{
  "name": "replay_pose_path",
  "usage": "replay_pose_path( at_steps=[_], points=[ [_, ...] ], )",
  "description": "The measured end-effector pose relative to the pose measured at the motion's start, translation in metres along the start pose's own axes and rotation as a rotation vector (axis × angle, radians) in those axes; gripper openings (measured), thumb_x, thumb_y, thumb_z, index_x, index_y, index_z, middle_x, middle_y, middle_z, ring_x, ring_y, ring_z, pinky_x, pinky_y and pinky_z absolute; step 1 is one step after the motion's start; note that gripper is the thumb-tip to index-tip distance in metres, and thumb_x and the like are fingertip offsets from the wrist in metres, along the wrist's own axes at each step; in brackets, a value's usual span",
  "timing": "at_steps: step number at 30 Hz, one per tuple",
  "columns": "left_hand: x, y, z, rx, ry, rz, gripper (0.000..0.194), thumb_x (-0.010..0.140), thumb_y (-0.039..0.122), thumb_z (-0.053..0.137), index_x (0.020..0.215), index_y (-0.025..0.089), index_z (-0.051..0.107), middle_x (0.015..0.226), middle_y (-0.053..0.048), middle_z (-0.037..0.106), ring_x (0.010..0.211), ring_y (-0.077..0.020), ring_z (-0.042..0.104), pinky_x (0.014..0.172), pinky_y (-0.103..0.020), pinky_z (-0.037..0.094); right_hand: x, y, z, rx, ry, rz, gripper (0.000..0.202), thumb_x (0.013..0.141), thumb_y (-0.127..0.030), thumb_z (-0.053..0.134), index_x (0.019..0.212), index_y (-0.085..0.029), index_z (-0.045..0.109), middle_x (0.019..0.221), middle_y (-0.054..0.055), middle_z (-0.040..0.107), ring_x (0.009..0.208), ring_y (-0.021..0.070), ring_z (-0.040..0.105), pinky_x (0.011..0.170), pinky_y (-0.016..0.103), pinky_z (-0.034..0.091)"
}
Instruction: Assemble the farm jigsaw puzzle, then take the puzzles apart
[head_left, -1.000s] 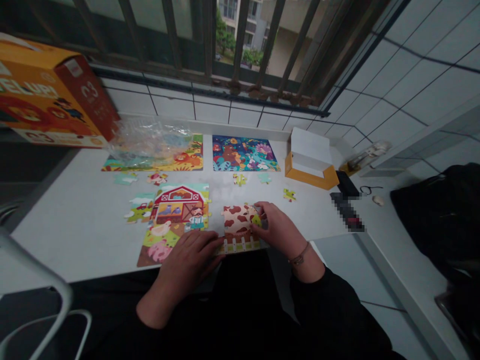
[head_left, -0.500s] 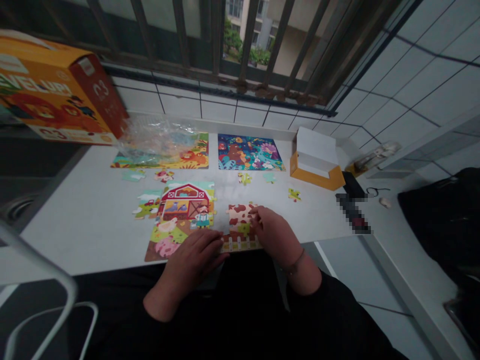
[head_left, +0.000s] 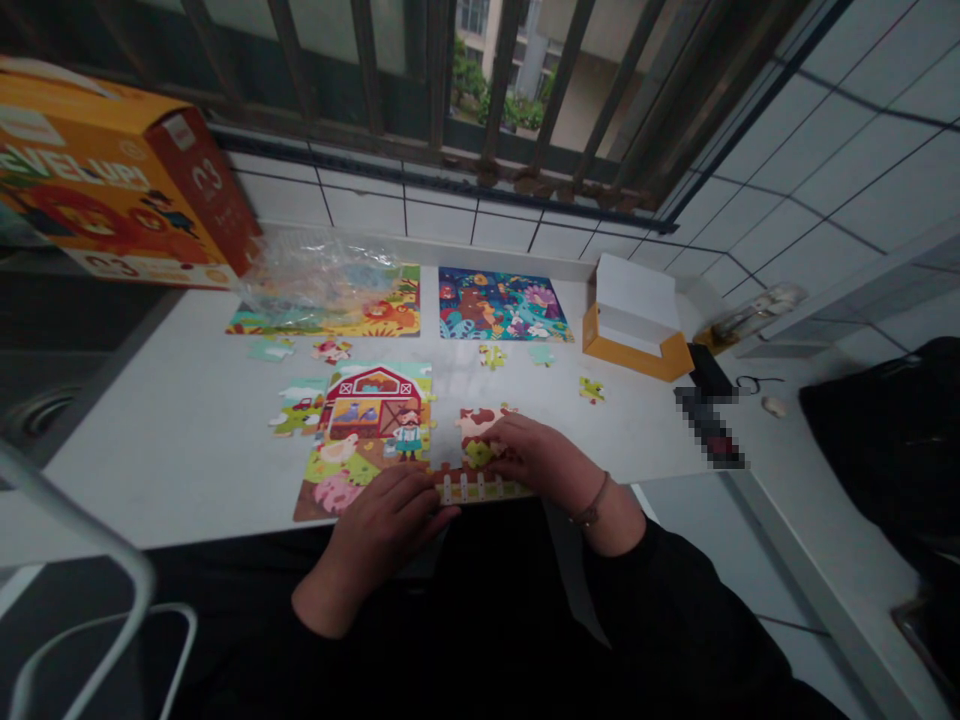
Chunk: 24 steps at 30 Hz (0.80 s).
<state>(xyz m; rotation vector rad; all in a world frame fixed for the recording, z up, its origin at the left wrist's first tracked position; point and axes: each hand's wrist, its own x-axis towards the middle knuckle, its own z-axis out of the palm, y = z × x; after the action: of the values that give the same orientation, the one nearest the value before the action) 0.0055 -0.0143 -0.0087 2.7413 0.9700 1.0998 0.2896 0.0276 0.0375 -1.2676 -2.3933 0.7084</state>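
The partly joined farm puzzle [head_left: 371, 415], with a red barn, a farmer, a hen and a pig, lies near the table's front edge. My left hand [head_left: 394, 510] rests over its lower right corner and the left end of a fence strip [head_left: 472, 487], fingers laid out flat and thumb along the front. Just above the strip is a section with a brown-spotted cow [head_left: 476, 422]. My right hand [head_left: 536, 455] covers its right side, thumb and fingertips closed on a green-and-yellow puzzle piece [head_left: 478, 455] at the section's lower part.
Loose puzzle pieces [head_left: 493, 355] lie behind the farm puzzle. Farther back are a dark blue picture sheet [head_left: 502, 305], a lion picture under clear plastic wrap [head_left: 315, 275], and an open yellow box [head_left: 637, 350]. A large orange box [head_left: 112, 190] stands at the left.
My right hand has shifted left, with its fingertips now over the lower part of the cow section. The fence strip sits closer to the farm puzzle. My left hand has barely moved.
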Motion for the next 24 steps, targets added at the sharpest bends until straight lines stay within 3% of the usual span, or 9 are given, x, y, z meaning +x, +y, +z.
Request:
replay_pose_path(
  at_steps=[4, 8, 13, 18, 24],
  points=[
    [-0.001, -0.001, 0.002, -0.011, -0.003, 0.003, 0.011, 0.100, 0.023, 0.076, 0.093, 0.021, 0.069, 0.096, -0.006, 0.076, 0.101, -0.0251, 0.075, 0.094, -0.042, 0.066, 0.000, -0.005, 0.003, -0.061, 0.036, 0.047, 0.039, 0.089, -0.020, 0.088, 0.125, -0.021, 0.073, 0.129, 0.012, 0.075, 0.123, 0.0285, 0.070, 0.106, 0.046, 0.057],
    [-0.003, -0.001, 0.003, -0.023, -0.003, -0.008, 0.009, 0.100, 0.023, 0.076, 0.093, 0.022, 0.071, 0.095, -0.005, 0.077, 0.100, -0.0239, 0.076, 0.095, -0.041, 0.067, -0.002, 0.001, 0.006, -0.049, 0.052, -0.073, 0.041, 0.092, -0.009, 0.078, 0.130, -0.025, 0.074, 0.139, 0.012, 0.074, 0.135, 0.0281, 0.067, 0.116, 0.050, 0.052],
    [-0.003, -0.001, 0.002, -0.024, 0.007, -0.006, 0.011, 0.100, 0.021, 0.075, 0.091, 0.022, 0.070, 0.094, -0.005, 0.076, 0.101, -0.0240, 0.076, 0.095, -0.041, 0.067, 0.001, 0.006, 0.010, -0.051, 0.051, -0.086, 0.030, 0.094, -0.009, 0.076, 0.120, -0.023, 0.075, 0.124, 0.010, 0.077, 0.121, 0.0269, 0.071, 0.109, 0.046, 0.056],
    [-0.002, -0.001, 0.003, -0.035, 0.010, -0.008, 0.011, 0.100, 0.021, 0.076, 0.092, 0.022, 0.069, 0.094, -0.005, 0.077, 0.098, -0.0231, 0.076, 0.094, -0.040, 0.066, 0.011, -0.009, 0.020, -0.109, 0.078, -0.058, 0.030, 0.091, -0.020, 0.086, 0.118, -0.019, 0.073, 0.119, 0.013, 0.073, 0.117, 0.0297, 0.068, 0.102, 0.044, 0.056],
    [-0.003, 0.000, 0.003, 0.000, -0.017, -0.008, 0.012, 0.103, 0.023, 0.072, 0.092, 0.021, 0.068, 0.096, -0.006, 0.077, 0.098, -0.0242, 0.076, 0.094, -0.042, 0.067, 0.028, -0.029, 0.035, -0.142, 0.056, -0.099, 0.010, 0.101, -0.021, 0.073, 0.110, -0.021, 0.076, 0.116, 0.010, 0.072, 0.111, 0.0259, 0.065, 0.102, 0.041, 0.051]
  ],
)
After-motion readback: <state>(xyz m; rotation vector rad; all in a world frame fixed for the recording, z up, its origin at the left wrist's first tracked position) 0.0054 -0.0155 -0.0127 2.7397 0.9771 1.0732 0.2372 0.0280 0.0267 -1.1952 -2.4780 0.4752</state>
